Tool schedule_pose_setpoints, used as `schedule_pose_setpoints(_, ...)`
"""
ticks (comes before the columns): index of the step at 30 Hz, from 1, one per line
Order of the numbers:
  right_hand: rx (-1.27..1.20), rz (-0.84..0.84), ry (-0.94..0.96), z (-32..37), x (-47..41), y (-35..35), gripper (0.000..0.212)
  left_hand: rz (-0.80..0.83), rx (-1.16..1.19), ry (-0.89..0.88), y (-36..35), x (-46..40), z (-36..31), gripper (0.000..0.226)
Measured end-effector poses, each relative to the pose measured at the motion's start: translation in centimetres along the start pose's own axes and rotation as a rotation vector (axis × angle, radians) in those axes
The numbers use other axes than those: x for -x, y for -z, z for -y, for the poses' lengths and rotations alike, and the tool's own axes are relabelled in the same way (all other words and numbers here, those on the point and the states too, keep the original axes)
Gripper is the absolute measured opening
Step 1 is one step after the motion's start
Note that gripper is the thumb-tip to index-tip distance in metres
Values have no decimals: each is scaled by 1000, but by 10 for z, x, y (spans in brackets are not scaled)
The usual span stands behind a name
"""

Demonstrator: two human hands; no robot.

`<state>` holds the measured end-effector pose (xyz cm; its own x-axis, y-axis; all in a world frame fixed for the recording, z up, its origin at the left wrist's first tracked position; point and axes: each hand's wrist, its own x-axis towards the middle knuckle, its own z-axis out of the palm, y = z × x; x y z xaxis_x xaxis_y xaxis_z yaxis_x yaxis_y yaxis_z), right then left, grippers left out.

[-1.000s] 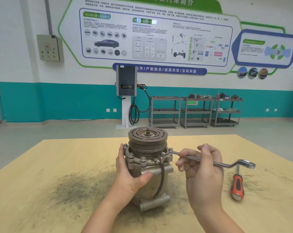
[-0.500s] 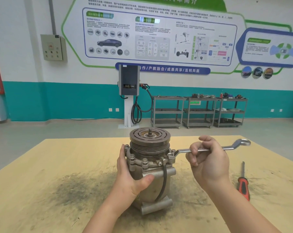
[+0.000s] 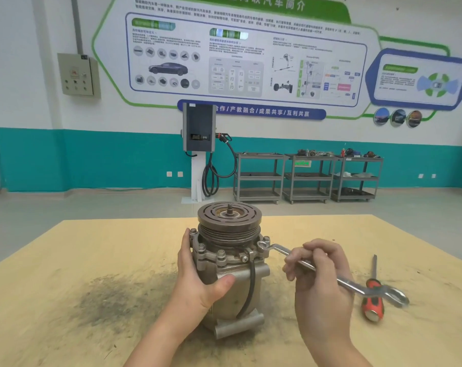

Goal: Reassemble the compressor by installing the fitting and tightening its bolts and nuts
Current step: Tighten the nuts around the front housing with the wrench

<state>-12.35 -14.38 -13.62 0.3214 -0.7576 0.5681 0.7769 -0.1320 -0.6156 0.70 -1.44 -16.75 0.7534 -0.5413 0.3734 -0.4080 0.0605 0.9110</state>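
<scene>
A metal compressor (image 3: 232,282) stands upright in the middle of the table, with its grooved pulley (image 3: 229,219) on top and several bolts around the flange. My left hand (image 3: 198,274) grips its body from the left, thumb across the front. My right hand (image 3: 318,271) holds the shaft of a silver ring wrench (image 3: 351,286). The wrench's near ring sits on a bolt (image 3: 262,245) at the right of the flange, and its free end points toward me and to the right.
A red-handled screwdriver (image 3: 373,300) lies on the yellow table (image 3: 92,247) to the right, partly under the wrench's free end. A dark smudge of grime (image 3: 113,300) covers the table left of the compressor. Tool carts (image 3: 306,178) and a charger (image 3: 199,133) stand at the far wall.
My right hand swung the wrench handle back toward me and to the right about the flange bolt, after swinging it away half a second earlier. My left hand stayed on the compressor.
</scene>
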Motion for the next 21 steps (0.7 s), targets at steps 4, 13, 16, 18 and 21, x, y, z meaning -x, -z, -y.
schedule_pose_setpoints(4,457,294,389,-2,30,-14,7,-13,20,0,0,0,-1,123)
schedule_pose_setpoints(13,225,183,269,27,4,-30,19,5,-5,32,1,4,-8,127)
schedule_pose_setpoints(16,-2,-9,-69,28,-17,-19,24,22,-8,36,1,5,-12,130)
schedule_pose_setpoints(18,-56,-63,-203,23,-27,-14,23,32,0,35,1,6,-14,132)
schedule_pose_setpoints(21,-117,-107,-331,15,-37,-13,20,30,-21,37,0,6,-17,130)
